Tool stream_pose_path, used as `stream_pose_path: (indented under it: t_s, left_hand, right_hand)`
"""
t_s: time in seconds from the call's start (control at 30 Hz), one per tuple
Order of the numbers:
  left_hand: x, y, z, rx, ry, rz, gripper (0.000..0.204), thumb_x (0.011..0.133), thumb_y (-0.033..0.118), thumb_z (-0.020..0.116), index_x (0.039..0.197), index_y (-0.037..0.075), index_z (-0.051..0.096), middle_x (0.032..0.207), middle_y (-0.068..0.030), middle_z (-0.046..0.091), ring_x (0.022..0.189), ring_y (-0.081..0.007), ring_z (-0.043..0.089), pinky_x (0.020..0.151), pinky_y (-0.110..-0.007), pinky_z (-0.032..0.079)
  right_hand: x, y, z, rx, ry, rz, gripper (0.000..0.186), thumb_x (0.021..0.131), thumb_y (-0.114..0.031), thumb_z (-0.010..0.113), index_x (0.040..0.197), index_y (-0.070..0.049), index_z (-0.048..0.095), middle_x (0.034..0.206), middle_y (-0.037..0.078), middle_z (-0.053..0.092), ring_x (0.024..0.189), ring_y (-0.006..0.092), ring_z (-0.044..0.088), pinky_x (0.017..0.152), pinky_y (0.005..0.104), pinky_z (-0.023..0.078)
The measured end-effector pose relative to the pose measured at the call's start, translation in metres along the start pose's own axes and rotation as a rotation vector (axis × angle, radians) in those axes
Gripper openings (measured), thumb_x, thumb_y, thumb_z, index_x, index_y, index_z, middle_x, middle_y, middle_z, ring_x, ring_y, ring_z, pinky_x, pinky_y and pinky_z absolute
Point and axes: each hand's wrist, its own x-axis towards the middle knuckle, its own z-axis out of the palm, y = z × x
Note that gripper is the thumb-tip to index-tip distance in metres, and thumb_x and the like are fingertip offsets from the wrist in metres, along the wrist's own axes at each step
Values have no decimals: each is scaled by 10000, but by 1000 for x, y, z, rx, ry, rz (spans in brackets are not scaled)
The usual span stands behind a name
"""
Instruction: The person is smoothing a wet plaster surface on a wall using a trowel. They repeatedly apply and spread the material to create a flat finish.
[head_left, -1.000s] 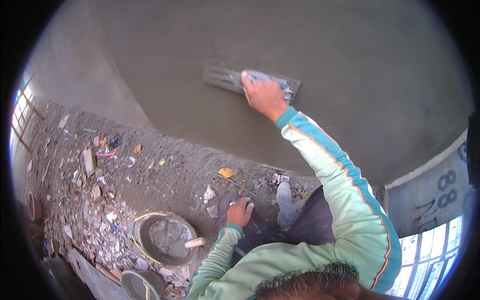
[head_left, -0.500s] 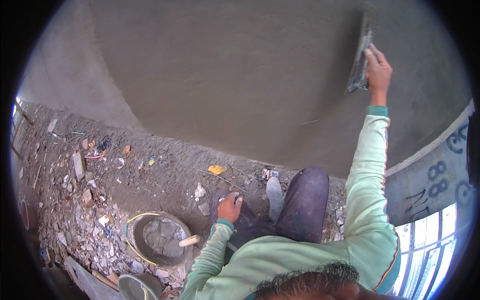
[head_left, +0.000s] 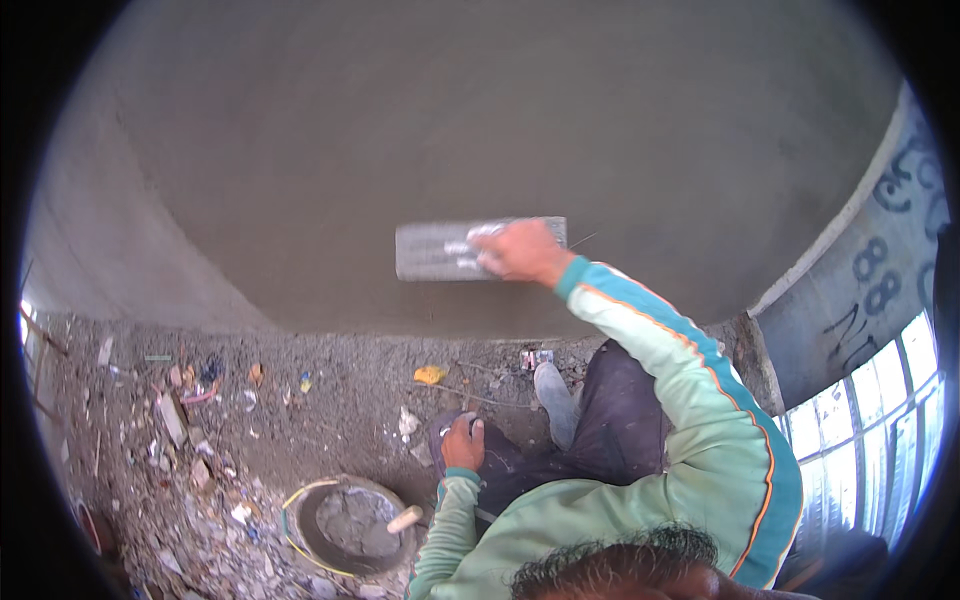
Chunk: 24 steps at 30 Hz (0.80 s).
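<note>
Far grey wall (head_left: 480, 120), pale edge (head_left: 838, 232) right, room around trowel (head_left: 425, 252) our right hand (head_left: 525, 250) grips, our left hand (head_left: 463, 445) near, hold unclear

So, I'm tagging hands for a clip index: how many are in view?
2: the right hand holds the flat trowel at the grey surface; the left hand rests on the dark trousers. None seems hidden.
</note>
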Motion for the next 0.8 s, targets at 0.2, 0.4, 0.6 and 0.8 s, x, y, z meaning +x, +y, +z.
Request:
stream_pose_path:
  t_s: [0.2,0.4,0.6,0.8]
  left_hand:
    - [8,13,6,-19,-48,-26,331,990,312,612,1179,58,707,1143,-191,725,1061,-405,677,937,-475,515]
    - [8,15,17,-36,-58,-5,332,985,315,615,1175,56,699,1139,-181,725,1066,-395,676,934,-474,516]
    - [11,26,4,0,-80,-20,338,987,316,618,1186,54,691,1160,-185,719,1078,-403,671,937,-474,515]
    - [6,15,7,-50,-84,11,326,994,309,614,1201,65,680,1180,-191,711,1084,-415,663,937,-489,510]
  right_hand:
    - [-91,213,-203,347,885,317,424,901,-232,788,1289,-72,728,1150,89,764,1042,181,688,957,334,542]
    - [-129,281,-218,291,882,507,471,911,-288,778,1327,-78,707,1213,107,753,1083,174,692,968,312,529]
    - [-116,153,-13,-16,513,264,467,894,-352,751,1325,-179,705,1063,84,779,899,316,754,828,410,592]
    - [-180,100,176,-179,-154,-14,475,921,-340,707,1368,-191,653,857,100,752,696,293,715,679,421,562]
